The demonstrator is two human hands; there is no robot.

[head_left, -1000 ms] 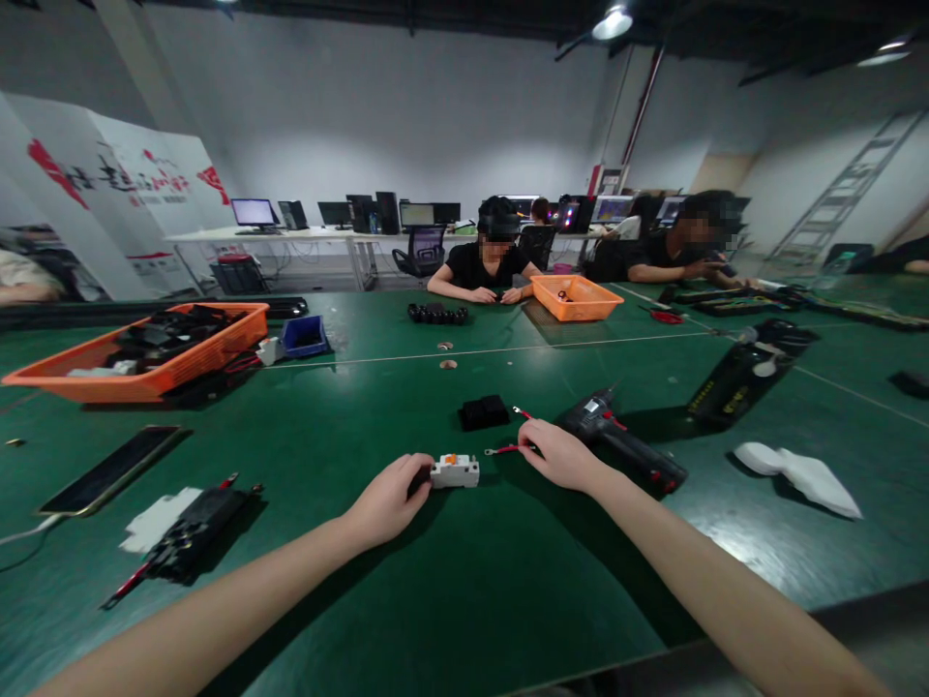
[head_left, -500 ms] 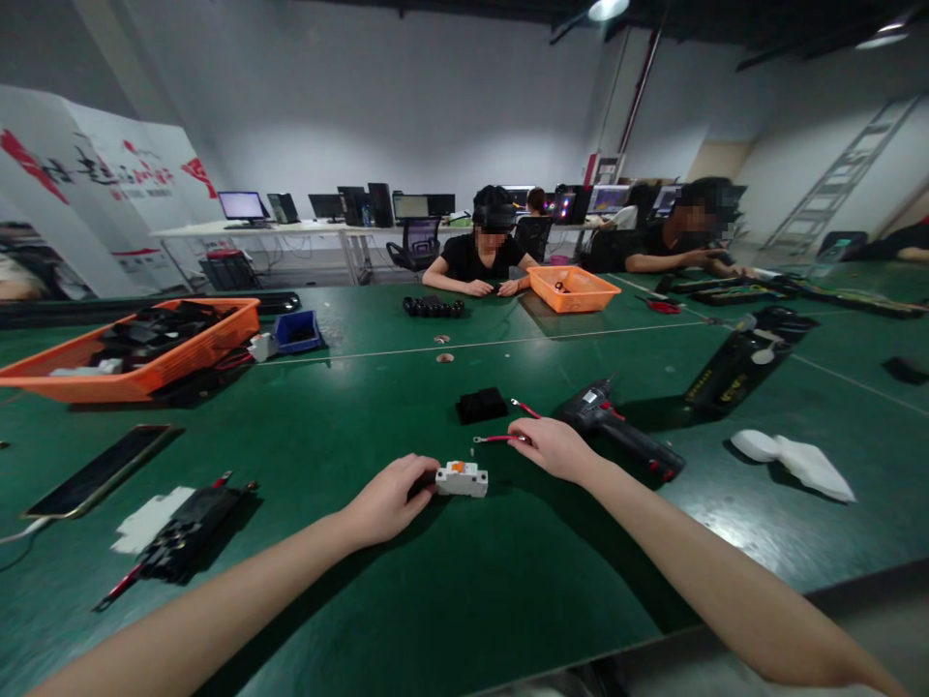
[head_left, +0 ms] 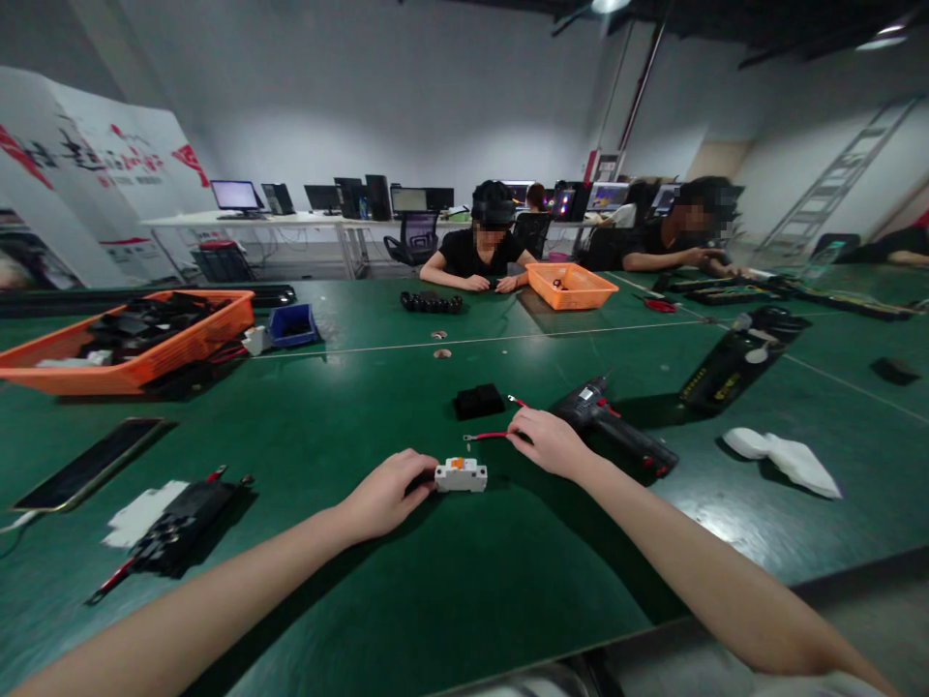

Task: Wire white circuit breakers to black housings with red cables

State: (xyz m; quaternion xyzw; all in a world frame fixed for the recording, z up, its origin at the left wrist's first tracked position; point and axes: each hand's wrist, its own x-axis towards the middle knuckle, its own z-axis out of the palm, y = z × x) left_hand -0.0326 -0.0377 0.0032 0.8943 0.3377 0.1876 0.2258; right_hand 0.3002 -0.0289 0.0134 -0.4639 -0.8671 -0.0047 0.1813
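Observation:
My left hand [head_left: 392, 494] grips the left end of a white circuit breaker [head_left: 462, 476] with an orange switch lever, which stands on the green table. My right hand [head_left: 548, 441] is closed on a red wire [head_left: 491, 436] with a metal ring lug at its tip; the lug points left, above and behind the breaker. Another red wire end [head_left: 517, 401] with a lug shows just beyond my right fingers. A black block-shaped part [head_left: 479, 401] lies past them, and a black power screwdriver [head_left: 614, 426] rests to the right of that hand.
On the left are a phone [head_left: 91, 465], a black assembly with red leads [head_left: 185, 528], an orange basket [head_left: 123, 374] of black parts and a blue bin [head_left: 292, 326]. A dark bottle [head_left: 740, 363] and white piece [head_left: 788, 457] lie right. Co-workers sit opposite, beside another orange basket [head_left: 573, 290].
The camera view has shifted slightly. My right hand has slid a little along, and the red wire reaches slightly farther left toward the breaker. My left hand still holds the breaker.

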